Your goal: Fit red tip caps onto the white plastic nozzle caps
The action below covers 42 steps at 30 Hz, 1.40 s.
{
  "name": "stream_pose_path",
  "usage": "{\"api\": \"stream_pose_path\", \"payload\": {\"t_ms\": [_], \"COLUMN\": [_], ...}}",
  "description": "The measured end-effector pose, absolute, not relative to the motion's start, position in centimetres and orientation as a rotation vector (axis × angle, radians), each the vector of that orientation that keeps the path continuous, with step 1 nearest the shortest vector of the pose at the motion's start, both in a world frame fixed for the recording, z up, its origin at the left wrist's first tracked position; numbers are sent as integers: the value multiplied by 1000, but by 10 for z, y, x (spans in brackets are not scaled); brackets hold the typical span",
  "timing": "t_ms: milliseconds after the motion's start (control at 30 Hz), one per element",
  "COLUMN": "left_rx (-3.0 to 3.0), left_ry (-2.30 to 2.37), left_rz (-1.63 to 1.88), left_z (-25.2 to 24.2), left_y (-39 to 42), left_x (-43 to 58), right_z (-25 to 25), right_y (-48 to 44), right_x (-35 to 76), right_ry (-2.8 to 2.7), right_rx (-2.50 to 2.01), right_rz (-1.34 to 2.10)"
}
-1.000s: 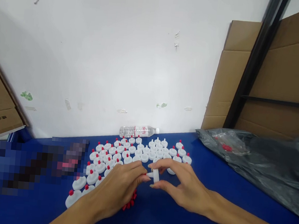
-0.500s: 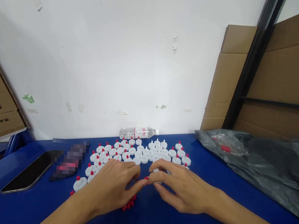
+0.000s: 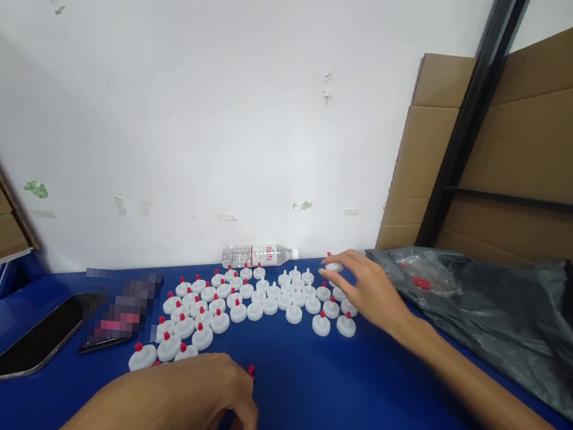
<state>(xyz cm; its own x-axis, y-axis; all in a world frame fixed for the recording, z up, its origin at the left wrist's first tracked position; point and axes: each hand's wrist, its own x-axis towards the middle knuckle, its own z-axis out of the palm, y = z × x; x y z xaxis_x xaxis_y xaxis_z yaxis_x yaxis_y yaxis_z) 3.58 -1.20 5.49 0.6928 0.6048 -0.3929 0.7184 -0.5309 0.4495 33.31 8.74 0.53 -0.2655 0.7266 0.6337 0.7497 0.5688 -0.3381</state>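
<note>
In the head view my right hand (image 3: 361, 278) holds a white round cap with a red tip (image 3: 333, 266) between thumb and fingers, at the back right of the rows. Beside and below it stand similar capped pieces, such as a red-tipped white cap (image 3: 346, 325). My left hand (image 3: 200, 401) is low at the front edge of the picture, fingers bent downward, fingertips cut off by the frame. A small red tip (image 3: 251, 370) shows just past its knuckles. Several bare white caps (image 3: 294, 314) without red tips stand in the middle group.
A clear plastic bottle (image 3: 263, 256) lies along the wall. To the left are a phone (image 3: 29, 340) and a blurred dark item (image 3: 122, 314). On the right spreads a grey plastic bag (image 3: 499, 307) with a clear bag of red bits (image 3: 421, 282) on it.
My hands were together at the centre over a white piece and a red tip. My right hand has gone back and right with the red-tipped cap; my left has drawn down toward the front.
</note>
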Motion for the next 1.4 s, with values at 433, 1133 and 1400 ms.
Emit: {"api": "stream_pose_path", "payload": {"t_ms": [433,1133,1400], "left_rx": [2261,2143,2213], "left_ry": [1097,1457,1420], "left_rz": [-142,-112,-149], "left_z": [54,53,47], "left_y": [-9,12,17], "left_x": [26,-10,0], "right_z": [-19,0,5], "right_y": [110,100,82], "right_x": [347,340,324], "right_ry": [-2309,-2302,-2393], "right_rx": [-1351,-1138,-1001], "right_rz": [207,65,35]}}
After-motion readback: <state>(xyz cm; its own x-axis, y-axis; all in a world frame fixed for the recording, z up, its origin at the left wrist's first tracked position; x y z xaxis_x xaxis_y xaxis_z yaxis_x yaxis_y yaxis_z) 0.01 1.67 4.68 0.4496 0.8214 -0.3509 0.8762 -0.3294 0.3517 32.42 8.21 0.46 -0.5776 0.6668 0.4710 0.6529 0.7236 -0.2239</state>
